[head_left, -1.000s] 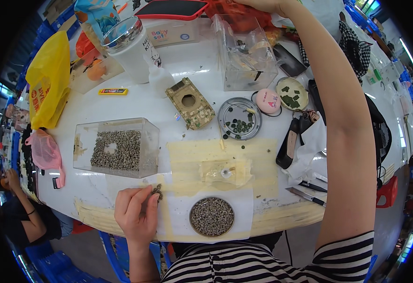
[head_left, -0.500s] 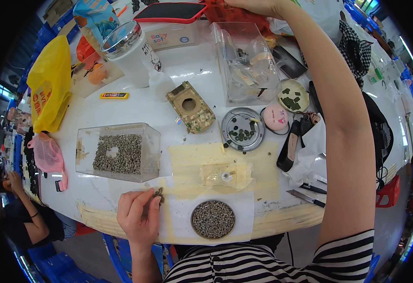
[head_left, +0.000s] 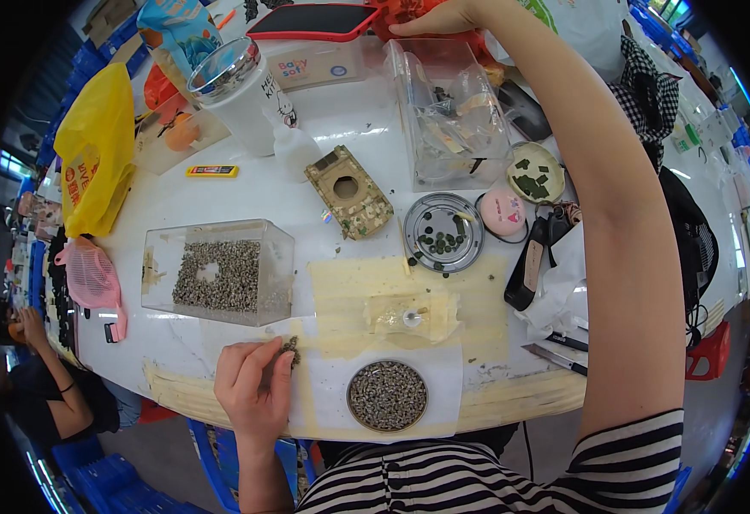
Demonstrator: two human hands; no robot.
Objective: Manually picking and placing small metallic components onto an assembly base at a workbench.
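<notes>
My left hand (head_left: 251, 390) is closed at the table's near edge, pinching a small, dark mottled piece (head_left: 293, 346) between thumb and fingertips. To its right, a round dish (head_left: 388, 396) is full of small grey-brown parts. A clear box (head_left: 276, 270) just beyond the hand holds many more such parts. My right arm stretches to the far side of the table. There my right hand (head_left: 448, 17) touches a red plastic bag (head_left: 471, 39); one digit points left, while the other fingers are hidden or cut off by the picture's edge.
A camouflage model tank hull (head_left: 360, 206) lies mid-table. Near it are a round tin (head_left: 465, 257) with dark green pieces and a clear box (head_left: 426, 176) of plastic bags. A tall white cup (head_left: 242, 120) stands behind. Knives (head_left: 555, 358) lie at the right; a person (head_left: 58, 403) sits left.
My right hand has shifted a little left and lower at the red bag, and one digit now shows stretched out. My left hand keeps its pinch on the small piece.
</notes>
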